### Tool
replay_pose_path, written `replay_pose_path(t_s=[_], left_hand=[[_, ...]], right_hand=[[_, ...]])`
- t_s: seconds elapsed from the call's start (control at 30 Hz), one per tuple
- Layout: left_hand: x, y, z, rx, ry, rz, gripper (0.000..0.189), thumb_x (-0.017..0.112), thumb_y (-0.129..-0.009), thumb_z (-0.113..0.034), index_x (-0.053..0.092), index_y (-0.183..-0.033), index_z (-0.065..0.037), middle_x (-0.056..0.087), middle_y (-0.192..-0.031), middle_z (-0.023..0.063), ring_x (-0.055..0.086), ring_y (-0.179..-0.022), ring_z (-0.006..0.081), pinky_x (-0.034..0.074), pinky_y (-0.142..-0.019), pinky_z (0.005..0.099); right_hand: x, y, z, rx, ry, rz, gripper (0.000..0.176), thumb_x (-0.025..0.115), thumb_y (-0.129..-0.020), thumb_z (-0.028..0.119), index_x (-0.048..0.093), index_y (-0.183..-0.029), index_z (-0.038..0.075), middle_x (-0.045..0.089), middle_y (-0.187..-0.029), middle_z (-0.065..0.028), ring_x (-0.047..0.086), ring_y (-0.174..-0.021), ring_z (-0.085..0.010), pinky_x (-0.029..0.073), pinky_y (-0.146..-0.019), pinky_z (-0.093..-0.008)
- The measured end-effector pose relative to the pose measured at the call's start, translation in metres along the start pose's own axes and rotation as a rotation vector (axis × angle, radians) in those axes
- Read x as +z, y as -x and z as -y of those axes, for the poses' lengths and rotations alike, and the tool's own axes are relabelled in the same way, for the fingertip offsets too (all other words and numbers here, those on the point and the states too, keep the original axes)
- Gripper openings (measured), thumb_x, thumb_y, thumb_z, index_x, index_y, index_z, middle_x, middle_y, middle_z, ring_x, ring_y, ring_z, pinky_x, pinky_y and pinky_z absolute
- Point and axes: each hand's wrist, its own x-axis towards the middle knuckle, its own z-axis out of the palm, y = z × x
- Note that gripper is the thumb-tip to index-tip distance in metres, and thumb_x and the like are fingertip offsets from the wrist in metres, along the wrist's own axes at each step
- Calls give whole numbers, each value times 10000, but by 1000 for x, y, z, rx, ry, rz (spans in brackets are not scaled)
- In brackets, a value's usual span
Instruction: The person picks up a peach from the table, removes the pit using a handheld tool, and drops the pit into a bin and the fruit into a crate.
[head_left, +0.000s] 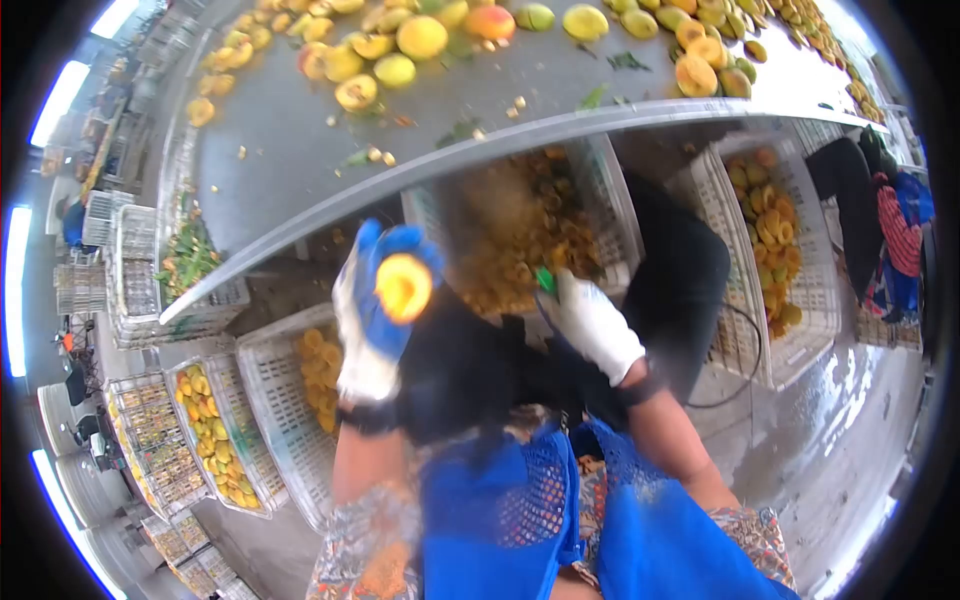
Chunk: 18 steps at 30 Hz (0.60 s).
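Observation:
My left hand [378, 305], in a white glove with blue palm and fingers, holds a halved yellow-orange fruit [404, 288], its cut face showing a hollow at the centre. To the right, my right hand [592, 322], in a white glove, is closed around a small tool with a green end [545, 280]; the rest of the tool is hard to make out. Between and beyond the hands, under the table edge, a white crate [622, 215] holds many fruit halves [520, 235], partly blurred.
A metal table [270, 160] spans the top, bearing whole and cut fruit [421, 38]. White crates of fruit stand at left [290, 410] and right [810, 290]. Leaves [190, 250] lie at its left corner. Another person in a red checked top [898, 228] is at far right.

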Motion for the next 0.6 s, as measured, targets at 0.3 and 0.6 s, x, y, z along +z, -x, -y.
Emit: replay_pose_path(t_s=[0.3,0.6], left_hand=[[-110,8,-101,717,-1809,-366,332,686,-895,-311,681,-1037,-11,694,-825,102,644,-698,187,491,-664,333],[31,-223,-104,518,-1866,-53,379,661,-854,-383,671,-1017,-41,687,-933,185,644,-877,361,492,-780,421]], right_hand=[[-6,11,11,144,24,167,393,556,-949,339,527,-1144,-1,665,-874,-269,651,-845,-432,502,-715,-499],[-36,-1,30,110,-215,64,408,524,-974,358,540,-1080,-35,651,-899,-296,643,-827,-453,498,-731,-506]])
